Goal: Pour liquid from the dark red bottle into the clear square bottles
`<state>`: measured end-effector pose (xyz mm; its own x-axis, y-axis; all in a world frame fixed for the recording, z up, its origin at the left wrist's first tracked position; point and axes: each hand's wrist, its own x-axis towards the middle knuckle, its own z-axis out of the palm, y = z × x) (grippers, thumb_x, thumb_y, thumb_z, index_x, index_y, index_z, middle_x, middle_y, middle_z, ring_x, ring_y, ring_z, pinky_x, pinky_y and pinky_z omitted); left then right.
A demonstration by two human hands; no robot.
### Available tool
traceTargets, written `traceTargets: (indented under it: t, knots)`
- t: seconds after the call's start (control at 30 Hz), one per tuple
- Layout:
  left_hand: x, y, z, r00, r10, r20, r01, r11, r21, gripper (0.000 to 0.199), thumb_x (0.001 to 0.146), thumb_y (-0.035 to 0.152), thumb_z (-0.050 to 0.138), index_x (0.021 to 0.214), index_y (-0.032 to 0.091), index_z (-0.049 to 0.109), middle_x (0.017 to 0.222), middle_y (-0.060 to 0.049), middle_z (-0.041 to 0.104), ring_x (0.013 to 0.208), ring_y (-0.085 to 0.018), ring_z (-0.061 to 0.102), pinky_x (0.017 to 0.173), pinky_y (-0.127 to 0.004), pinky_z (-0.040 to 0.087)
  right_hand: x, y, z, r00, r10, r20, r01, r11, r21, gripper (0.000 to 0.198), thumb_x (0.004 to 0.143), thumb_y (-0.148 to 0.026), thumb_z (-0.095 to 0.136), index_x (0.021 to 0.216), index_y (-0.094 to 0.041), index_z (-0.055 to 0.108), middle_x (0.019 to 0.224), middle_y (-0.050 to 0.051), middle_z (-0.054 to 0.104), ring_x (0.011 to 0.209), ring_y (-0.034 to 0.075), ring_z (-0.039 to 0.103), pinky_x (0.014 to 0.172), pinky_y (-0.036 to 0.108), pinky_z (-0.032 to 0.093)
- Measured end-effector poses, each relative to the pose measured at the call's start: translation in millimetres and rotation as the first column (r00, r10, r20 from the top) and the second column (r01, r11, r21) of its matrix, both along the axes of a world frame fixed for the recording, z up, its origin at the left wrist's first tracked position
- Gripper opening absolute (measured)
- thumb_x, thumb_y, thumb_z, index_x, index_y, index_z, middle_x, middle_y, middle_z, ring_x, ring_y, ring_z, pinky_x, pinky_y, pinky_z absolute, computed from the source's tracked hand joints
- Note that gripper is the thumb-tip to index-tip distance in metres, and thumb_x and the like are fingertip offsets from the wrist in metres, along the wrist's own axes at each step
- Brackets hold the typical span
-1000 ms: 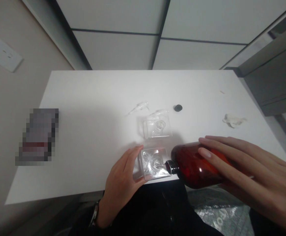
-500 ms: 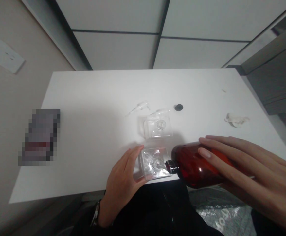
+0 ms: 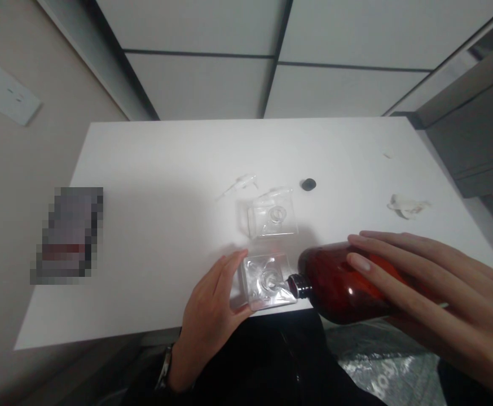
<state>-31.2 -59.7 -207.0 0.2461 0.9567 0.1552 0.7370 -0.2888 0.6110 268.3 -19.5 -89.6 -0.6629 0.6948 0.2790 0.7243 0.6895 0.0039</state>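
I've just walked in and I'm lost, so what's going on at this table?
A person's right hand holds a tipped red bottle, its open mouth at the right edge of the near box, and clear liquid runs from it into that box. The left hand holds the box's left side. The far box sits just beyond on the table, with a dark disc further back to its right.

A left hand and a right hand make two hands. A near box and a far box make two clear boxes. There is one bottle, one black cap, one clear scrap, one pale rag, one blurred thing, one wrist band, one table and one wall socket.
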Motion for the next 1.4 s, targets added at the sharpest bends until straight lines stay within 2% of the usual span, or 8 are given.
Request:
traceTargets:
  t: [0.1, 0.47, 0.67, 0.87, 1.27, 1.4]
  knots:
    - [1, -1, -0.5, 1.000, 0.013, -0.002, -0.013, 1.000, -0.004, 0.093, 0.074, 0.035, 0.096, 0.149, 0.025, 0.043, 0.140, -0.013, 0.071, 0.126, -0.035, 0.071, 0.106, -0.052, 0.062, 2, 1, 2, 0.998, 0.044, 0.048, -0.044, 0.999, -0.007, 0.071, 0.103, -0.001, 0.046, 0.167, -0.028, 0.031, 0.154, 0.011, 0.060, 0.137, 0.031, 0.062, 0.114, 0.049, 0.052]
    - [2, 0, 1.3, 1.000, 0.005, -0.011, -0.005, 1.000, 0.014, 0.104, 0.064, 0.024, 0.101, 0.149, 0.024, 0.041, 0.140, -0.014, 0.071, 0.123, -0.035, 0.073, 0.103, -0.052, 0.064, 4, 2, 9, 0.996, 0.047, 0.073, -0.044, 0.998, -0.039, 0.075, 0.102, -0.001, 0.045, 0.169, -0.031, 0.027, 0.158, 0.011, 0.055, 0.138, 0.032, 0.060, 0.116, 0.052, 0.050]
    - [2, -1, 0.1, 1.000, 0.013, 0.003, -0.013, 1.000, -0.001, 0.105, 0.063, 0.023, 0.101, 0.149, 0.026, 0.041, 0.140, -0.013, 0.071, 0.125, -0.035, 0.072, 0.105, -0.050, 0.063, 6, 3, 11, 0.991, 0.082, 0.102, -0.080, 0.996, -0.026, 0.078, 0.099, -0.001, 0.052, 0.169, -0.026, 0.026, 0.157, 0.016, 0.056, 0.138, 0.036, 0.060, 0.110, 0.057, 0.054]
    - [2, -2, 0.2, 1.000, 0.021, 0.019, -0.021, 0.999, -0.025, 0.104, 0.064, 0.022, 0.101, 0.149, 0.027, 0.041, 0.141, -0.012, 0.070, 0.126, -0.035, 0.071, 0.106, -0.051, 0.063, 7, 2, 11, 0.992, 0.062, 0.109, -0.059, 0.998, -0.033, 0.080, 0.099, -0.001, 0.052, 0.169, -0.030, 0.027, 0.155, 0.016, 0.058, 0.135, 0.037, 0.062, 0.103, 0.059, 0.057]
    - [1, -2, -0.2, 0.999, 0.028, 0.039, -0.026, 0.997, -0.067, 0.095, 0.072, 0.025, 0.096, 0.150, 0.028, 0.042, 0.145, -0.011, 0.068, 0.131, -0.033, 0.069, 0.109, -0.050, 0.060, 6, 4, 14, 0.992, 0.078, 0.100, -0.076, 0.997, -0.028, 0.076, 0.101, -0.003, 0.051, 0.169, -0.029, 0.027, 0.156, 0.016, 0.057, 0.137, 0.037, 0.061, 0.105, 0.059, 0.056]
    - [2, -3, -1.5, 0.999, 0.026, 0.027, -0.025, 0.999, -0.040, 0.102, 0.067, 0.022, 0.099, 0.152, 0.027, 0.041, 0.146, -0.013, 0.068, 0.131, -0.035, 0.069, 0.109, -0.052, 0.061, 6, 2, 13, 0.994, 0.076, 0.074, -0.074, 0.997, -0.021, 0.080, 0.098, -0.002, 0.057, 0.168, -0.030, 0.029, 0.158, 0.015, 0.056, 0.138, 0.037, 0.061, 0.108, 0.058, 0.054]
